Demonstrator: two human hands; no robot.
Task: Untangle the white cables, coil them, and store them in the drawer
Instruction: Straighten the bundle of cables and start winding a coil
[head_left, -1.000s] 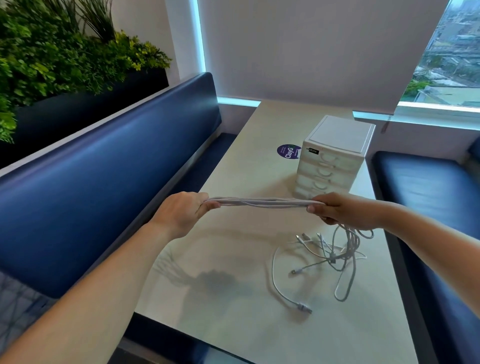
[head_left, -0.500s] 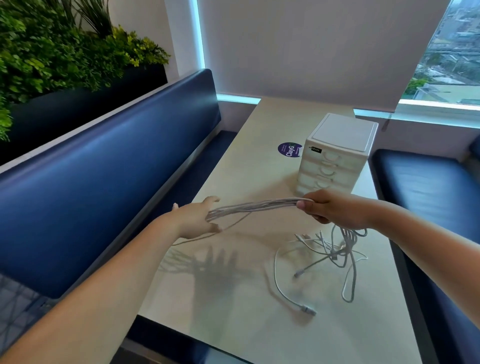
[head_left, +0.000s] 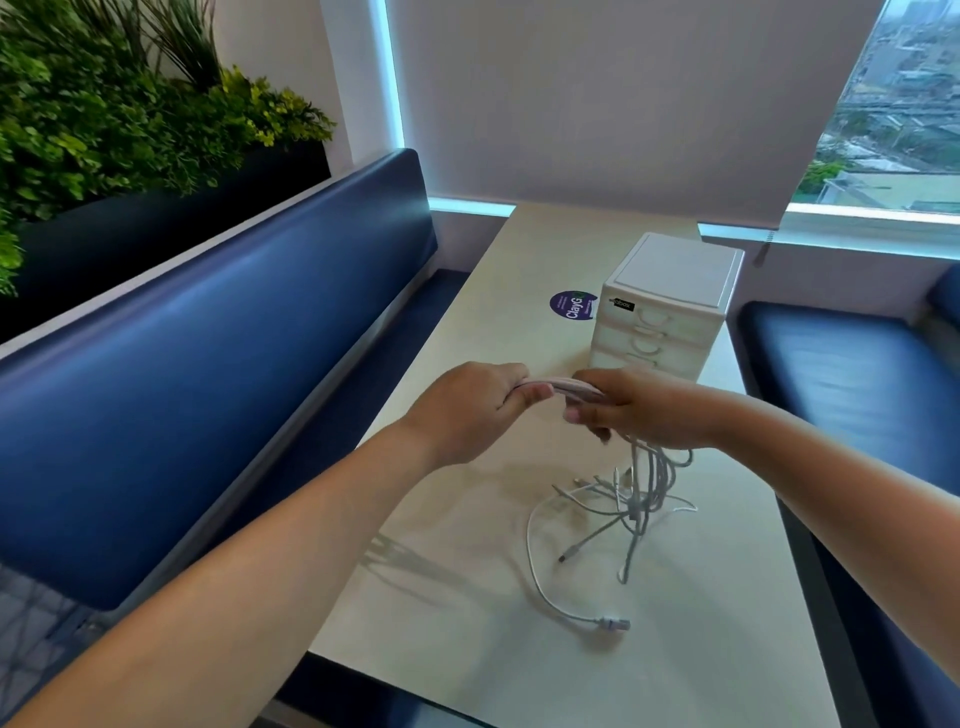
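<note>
Gripping a folded bundle of white cable at both ends. Left hand first: fingers curled right round one end, thumb tucked under. Right hand the same, fingers wrapped round the other end. Fists close together, almost knuckle to knuckle, with only a short arc of bundle showing between them. All of it held up in the air, directly in front of the drawer unit and hiding its lowest drawers from this view.

Down from under the right hand, more white strands hanging and dropping into a loose tangle on the table, in front of the drawer unit. Out of that tangle, one long cable looping away towards the near edge, ending in a plug flat on the tabletop, well in front of the drawer unit.

On the drawer unit itself, the visible drawer fronts all flush.

Just left of the drawer unit, a round purple sticker on the tabletop. Further left, the padded blue back of a bench. To the right of the drawer unit, a second blue seat. Behind the drawer unit, a pale blind pulled down, and off to its right a strip of window. Far to the left and higher up, green plants in a dark planter.
</note>
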